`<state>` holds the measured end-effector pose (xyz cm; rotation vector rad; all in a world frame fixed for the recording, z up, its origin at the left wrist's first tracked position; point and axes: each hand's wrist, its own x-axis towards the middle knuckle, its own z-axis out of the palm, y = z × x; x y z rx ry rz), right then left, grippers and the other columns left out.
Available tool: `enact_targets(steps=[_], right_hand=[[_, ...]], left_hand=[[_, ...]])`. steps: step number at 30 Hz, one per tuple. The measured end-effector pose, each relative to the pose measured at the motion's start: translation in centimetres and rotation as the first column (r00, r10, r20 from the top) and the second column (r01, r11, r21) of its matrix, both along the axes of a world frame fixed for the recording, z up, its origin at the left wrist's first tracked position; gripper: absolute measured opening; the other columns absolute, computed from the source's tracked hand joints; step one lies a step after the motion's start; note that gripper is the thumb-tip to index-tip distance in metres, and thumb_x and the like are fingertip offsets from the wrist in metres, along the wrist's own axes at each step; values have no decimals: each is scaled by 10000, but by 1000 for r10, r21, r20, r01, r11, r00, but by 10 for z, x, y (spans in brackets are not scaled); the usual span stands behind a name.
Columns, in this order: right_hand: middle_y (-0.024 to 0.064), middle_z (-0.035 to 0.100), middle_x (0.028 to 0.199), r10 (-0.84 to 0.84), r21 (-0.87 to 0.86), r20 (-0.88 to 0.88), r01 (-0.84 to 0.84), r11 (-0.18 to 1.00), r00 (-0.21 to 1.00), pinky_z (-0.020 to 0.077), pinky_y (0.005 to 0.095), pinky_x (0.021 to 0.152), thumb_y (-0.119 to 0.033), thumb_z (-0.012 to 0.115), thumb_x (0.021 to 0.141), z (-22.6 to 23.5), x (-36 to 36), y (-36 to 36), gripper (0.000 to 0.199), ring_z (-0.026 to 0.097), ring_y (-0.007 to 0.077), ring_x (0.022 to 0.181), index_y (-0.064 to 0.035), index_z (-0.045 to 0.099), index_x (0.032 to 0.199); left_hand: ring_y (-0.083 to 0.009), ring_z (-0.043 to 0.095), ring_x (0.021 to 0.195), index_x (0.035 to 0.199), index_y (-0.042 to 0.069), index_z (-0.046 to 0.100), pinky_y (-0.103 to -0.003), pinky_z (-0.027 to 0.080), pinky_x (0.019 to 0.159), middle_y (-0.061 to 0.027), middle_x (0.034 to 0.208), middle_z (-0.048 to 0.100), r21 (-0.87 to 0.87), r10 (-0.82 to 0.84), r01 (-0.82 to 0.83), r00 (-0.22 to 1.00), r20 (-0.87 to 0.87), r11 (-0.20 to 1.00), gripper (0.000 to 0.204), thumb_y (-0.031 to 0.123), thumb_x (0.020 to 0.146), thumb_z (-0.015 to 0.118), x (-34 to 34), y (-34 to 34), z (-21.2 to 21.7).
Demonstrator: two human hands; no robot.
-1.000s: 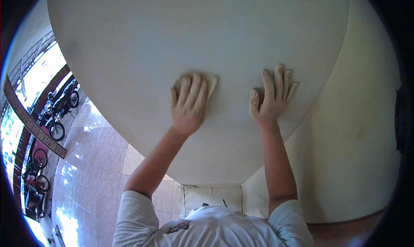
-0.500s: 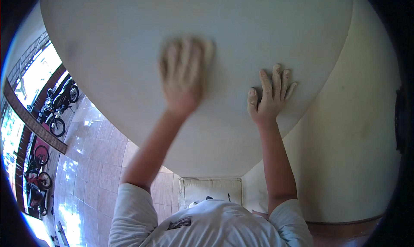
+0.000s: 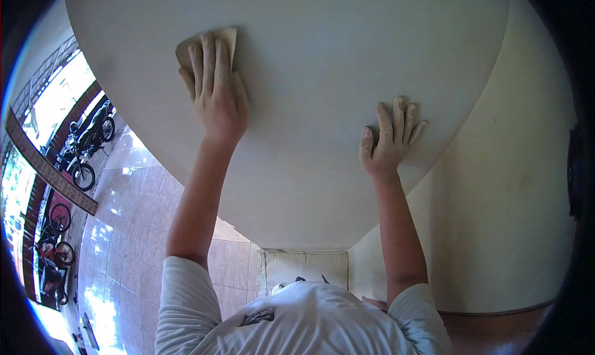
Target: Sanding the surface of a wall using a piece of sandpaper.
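A large, smooth, pale grey panel (image 3: 304,150) with a curved edge fills the middle of the head view. On its upper left part, my left hand (image 3: 218,104) presses a tan sheet of sandpaper (image 3: 230,40) against the surface. The fingers lie along the sheet, and its top edge and corner stick out past the fingertips. Over to the right, my right hand (image 3: 389,145) rests on the same panel with its fingers spread and nothing in it. Both hands look coated in pale dust.
A cream wall (image 3: 508,200) stands close on the right. Below the panel lies a pale cushion-like square (image 3: 304,268). Shiny floor tiles (image 3: 133,231) stretch to the left, where motorcycles (image 3: 87,144) stand beyond a patterned strip (image 3: 56,178).
My left hand has slid left and slightly up across the panel with the sandpaper, and is no longer blurred. My right hand stays at the same spot on the panel.
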<state>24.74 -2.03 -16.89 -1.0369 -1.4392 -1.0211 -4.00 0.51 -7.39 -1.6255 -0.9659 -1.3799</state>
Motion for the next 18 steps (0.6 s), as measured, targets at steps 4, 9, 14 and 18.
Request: enact_targets(steps=[4, 9, 14, 18], right_hand=[[176, 391, 1463, -35, 8, 24, 35, 999, 999, 18, 604, 1126, -374, 394, 971, -4, 6, -2, 456, 248, 381, 1412, -97, 506, 1314], [180, 388, 1464, -22, 1, 22, 22, 1000, 999, 21, 599, 1126, -371, 396, 971, 2, -6, -2, 453, 249, 392, 1409, -99, 506, 1315], [182, 388, 1463, -17, 1, 20, 17, 1000, 1000, 19, 600, 1125, -372, 393, 975, -5, 6, 0, 442, 244, 398, 1409, -100, 512, 1303], [187, 394, 1457, -16, 2, 15, 16, 1000, 1000, 17, 600, 1125, -379, 384, 978, -6, 3, -2, 443, 231, 392, 1416, -97, 516, 1293]], left_hand=[[-459, 345, 1338, 1333, -23, 474, -618, 208, 1080, -251, 1417, 416, -99, 64, -63, 998, 9, 993, 516, 104, 839, 553, 23, -3, -54], [-534, 284, 1319, 1305, -90, 442, -686, 95, 1076, -323, 1418, 343, -292, -9, -18, 996, -90, 956, 575, 160, 806, 579, 36, -16, -218], [-516, 217, 1372, 1371, -62, 392, -656, 99, 1087, -278, 1464, 327, -279, 25, -1, 996, 84, 960, 579, 204, 879, 540, 47, -15, -98], [-498, 191, 1391, 1406, -54, 351, -643, 87, 1094, -263, 1496, 284, -107, 7, 5, 993, 114, 994, 574, 200, 909, 488, 41, -9, 1]])
